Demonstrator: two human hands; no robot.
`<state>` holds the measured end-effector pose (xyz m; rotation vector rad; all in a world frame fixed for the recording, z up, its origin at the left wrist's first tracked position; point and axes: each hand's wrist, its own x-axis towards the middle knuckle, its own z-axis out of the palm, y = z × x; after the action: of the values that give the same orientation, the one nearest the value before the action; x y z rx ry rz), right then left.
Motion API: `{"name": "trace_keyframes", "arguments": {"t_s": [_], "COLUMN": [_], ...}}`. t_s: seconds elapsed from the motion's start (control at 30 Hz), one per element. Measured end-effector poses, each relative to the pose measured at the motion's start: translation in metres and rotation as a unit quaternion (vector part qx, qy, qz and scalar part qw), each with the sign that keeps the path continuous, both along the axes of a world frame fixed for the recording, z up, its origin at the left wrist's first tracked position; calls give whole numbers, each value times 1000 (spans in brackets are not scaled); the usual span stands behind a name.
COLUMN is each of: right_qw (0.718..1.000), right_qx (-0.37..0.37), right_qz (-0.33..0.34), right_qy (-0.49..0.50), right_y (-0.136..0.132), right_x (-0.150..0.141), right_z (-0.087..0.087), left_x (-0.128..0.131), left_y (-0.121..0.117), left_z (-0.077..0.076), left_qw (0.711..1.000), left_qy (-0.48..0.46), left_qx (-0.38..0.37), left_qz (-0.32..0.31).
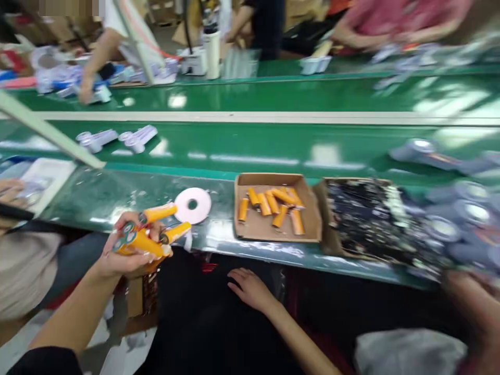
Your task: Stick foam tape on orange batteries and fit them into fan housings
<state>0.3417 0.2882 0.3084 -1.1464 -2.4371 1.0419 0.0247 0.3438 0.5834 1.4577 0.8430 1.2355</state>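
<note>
My left hand is closed around several orange cylindrical batteries at the front edge of the bench, some of them pointing outward at angles. Just beyond those fingers a white ring-shaped roll of tape lies flat. Over my dark-clothed lap rests my right hand, its fingers stretched out and holding nothing. More orange batteries lie loose in a shallow cardboard box on the bench, ahead of the right hand.
Right of that box, another cardboard box holds a heap of dark small parts. Grey-blue devices crowd the right end, blurred. Two pale plastic housings lie on the green conveyor. Other people work nearby; a co-worker's hand is at right.
</note>
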Motion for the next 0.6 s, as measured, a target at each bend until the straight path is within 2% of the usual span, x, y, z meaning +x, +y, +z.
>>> {"name": "trace_keyframes", "arguments": {"t_s": [0.1,0.2,0.27,0.33,0.37,0.43,0.53,0.6], "right_qw": [999,996,995,995,995,995,996,998], "right_qx": [-19,-18,-19,-20,-21,-22,-25,-27], "right_qz": [-48,-83,-93,-97,-97,-94,-72,-38], "right_qy": [-8,-18,-21,-21,-22,-26,-35,-41], "right_y": [6,8,7,7,7,8,10,11], "right_x": [-4,-15,-19,-18,-16,-12,-8,-8], "right_z": [-3,-3,-3,-2,-2,1,8,16], "left_x": [82,160,197,219,224,220,179,133], "left_y": [86,152,180,190,189,175,142,114], "left_z": [16,12,3,0,1,7,11,-8], "left_qw": [986,923,864,812,798,800,848,894], "left_qy": [109,299,425,513,536,541,466,372], "left_qx": [-44,-40,11,75,107,168,237,250], "left_qz": [-122,-239,-271,-269,-255,-195,-86,-21]}}
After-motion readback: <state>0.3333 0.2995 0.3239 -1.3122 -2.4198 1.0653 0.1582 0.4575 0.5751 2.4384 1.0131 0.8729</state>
